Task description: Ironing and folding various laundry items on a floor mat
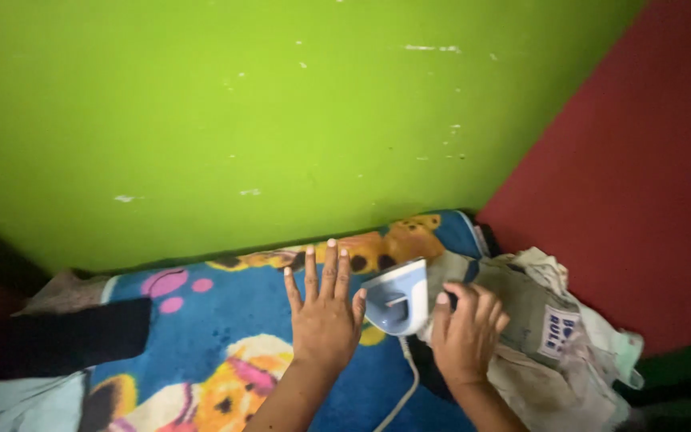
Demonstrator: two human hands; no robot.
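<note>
My left hand point(325, 314) lies flat, fingers spread, on a blue cartoon-print blanket point(233, 320). Just to its right stands a white and light-blue clothes iron point(400, 298), tipped up on its heel, with a white cord point(404, 384) trailing toward me. My right hand point(467, 330) rests behind the iron on a grey-green garment point(525, 308), fingers curled near the iron's dark handle; whether it grips the handle is hidden by the iron's body.
A pile of pale, stained clothes point(569, 360) lies at the right, against a red wall point(641, 184). A green wall point(265, 120) runs along the back. A black cloth point(73, 336) and a light cloth point(25, 400) lie at the left.
</note>
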